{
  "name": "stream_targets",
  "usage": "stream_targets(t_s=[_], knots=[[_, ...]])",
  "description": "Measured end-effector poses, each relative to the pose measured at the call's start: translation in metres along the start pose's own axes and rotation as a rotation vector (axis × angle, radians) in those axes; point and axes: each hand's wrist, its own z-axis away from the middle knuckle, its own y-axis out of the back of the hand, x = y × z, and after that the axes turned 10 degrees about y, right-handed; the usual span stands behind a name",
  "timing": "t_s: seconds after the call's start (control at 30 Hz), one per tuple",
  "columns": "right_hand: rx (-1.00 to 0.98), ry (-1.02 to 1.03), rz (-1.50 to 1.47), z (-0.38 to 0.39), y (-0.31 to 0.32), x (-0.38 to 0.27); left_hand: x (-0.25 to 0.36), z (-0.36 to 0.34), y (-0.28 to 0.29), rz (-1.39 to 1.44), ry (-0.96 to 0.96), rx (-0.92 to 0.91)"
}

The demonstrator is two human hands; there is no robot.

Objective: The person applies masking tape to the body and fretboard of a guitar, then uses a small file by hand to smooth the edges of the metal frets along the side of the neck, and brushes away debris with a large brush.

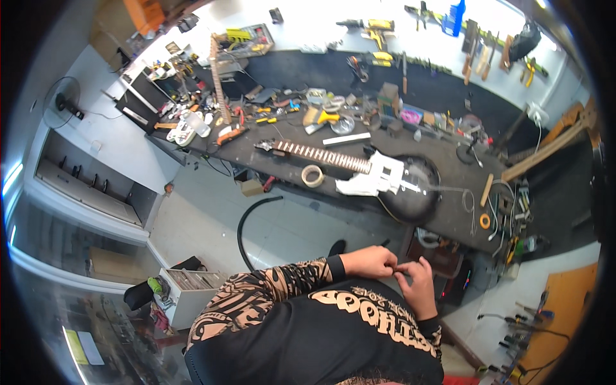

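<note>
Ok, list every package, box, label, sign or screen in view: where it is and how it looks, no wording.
Small cardboard box: tan, squat, on the floor under the bench's front edge.
White open box: rectangular, on the floor at lower left, holding upright flat items.
Yellow-green sheet: flat and rectangular, far lower left, too blurred to tell more.
Orange box: top left edge, partly cut off.
No screens visible.

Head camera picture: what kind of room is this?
Probably a guitar repair workshop. A black electric guitar with a white pickguard lies on the long dark workbench, hand tools hang on the white wall, and a yellow power drill sits above.
</note>
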Motion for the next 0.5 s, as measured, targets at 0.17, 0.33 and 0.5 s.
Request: stream_targets(t_s=[0.17,0.33,0.5], knots=[[0.0,0.03,-0.015,-0.008,-0.003,0.004,0.007,0.007,0.014,0.138,0.064,-0.06],[0.099,-0.164,-0.092,-0.006,0.013,0.01,-0.005,0.003,0.036,0.22,0.036,-0.054],[0.2,-0.284,0.02,0.014,0.031,0.04,-0.016,0.006,0.059,0.26,0.052,-0.005]])
